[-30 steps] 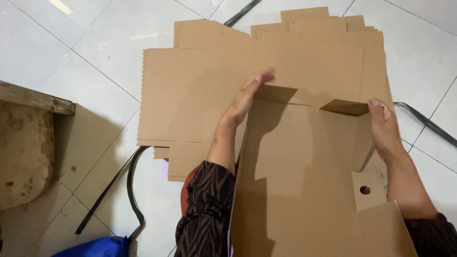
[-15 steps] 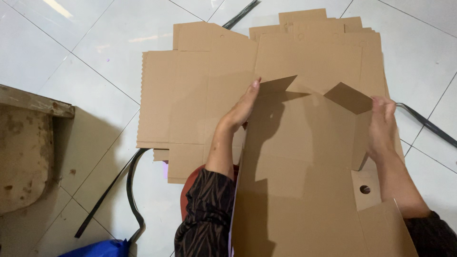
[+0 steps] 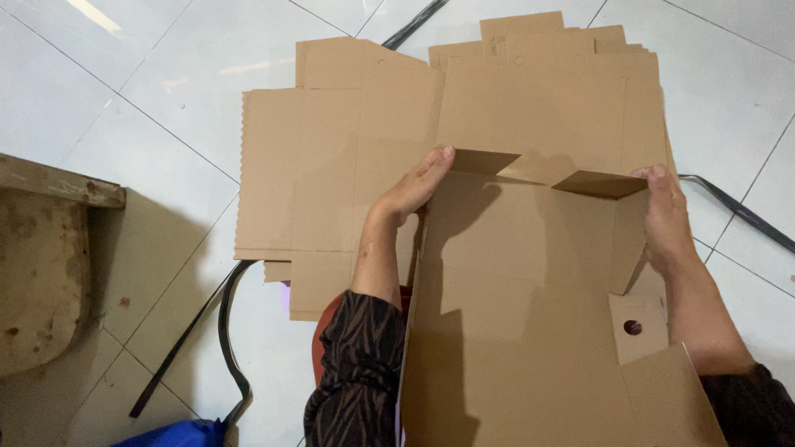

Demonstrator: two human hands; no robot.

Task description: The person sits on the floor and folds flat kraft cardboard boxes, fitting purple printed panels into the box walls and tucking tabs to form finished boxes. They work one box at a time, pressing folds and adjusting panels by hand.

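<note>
I hold a brown cardboard box blank [image 3: 530,290] partly folded up in front of me. My left hand [image 3: 411,192] grips its upper left corner, fingers on a small flap bent inward. My right hand [image 3: 667,217] grips the upper right corner, pressing another small flap inward. Both side walls stand up from the base panel. A tab with a round hole [image 3: 633,327] shows near my right wrist. Beyond the box lies a stack of flat cardboard blanks [image 3: 331,157] on the white tiled floor.
A worn wooden stool [image 3: 41,265] stands at the left. A black plastic strap [image 3: 224,331] curls on the floor by my left elbow, and another strap [image 3: 737,211] lies at the right. Something blue [image 3: 178,434] sits at the bottom edge.
Both end flaps have been folded further inward and now lie nearly level. My hands shifted slightly along the box's top corners.
</note>
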